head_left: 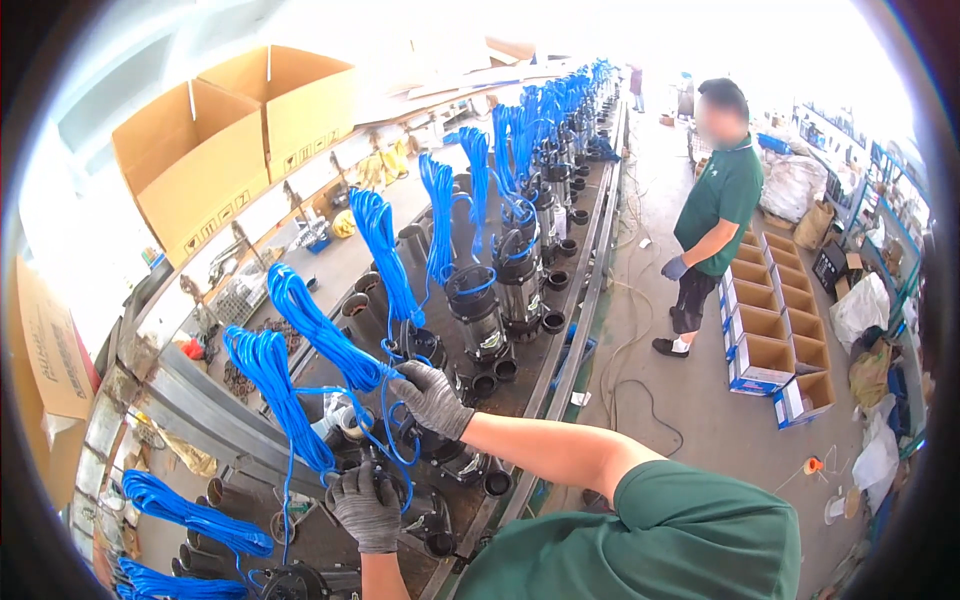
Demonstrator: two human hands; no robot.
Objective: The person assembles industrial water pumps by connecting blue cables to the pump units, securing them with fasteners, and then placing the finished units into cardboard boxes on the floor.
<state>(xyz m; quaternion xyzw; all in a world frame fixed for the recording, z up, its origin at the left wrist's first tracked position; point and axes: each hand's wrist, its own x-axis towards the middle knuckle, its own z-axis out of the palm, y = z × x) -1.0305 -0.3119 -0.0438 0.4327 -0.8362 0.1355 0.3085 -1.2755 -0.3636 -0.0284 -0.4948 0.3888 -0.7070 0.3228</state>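
Observation:
My right hand (433, 400), in a grey glove, is closed at the lower end of a looped bundle of blue cable (318, 328). My left hand (365, 510), gloved alike, lies with curled fingers over the top of a black submersible pump (428, 508); what its fingers hold is hidden. Beside it, another blue cable bundle (280, 395) leans up and to the left. Loose cable strands hang between my hands. Just beyond my right hand stands another pump (478, 318) with a steel body, a dark outlet and its own cable.
A long row of pumps with upright blue cables (530, 130) runs away along a metal-edged line (570, 370). Large open cartons (200, 170) stand at the left. Across the aisle a co-worker (718, 210) in green stands by open boxes (765, 340). Hoses (625, 350) cross the floor.

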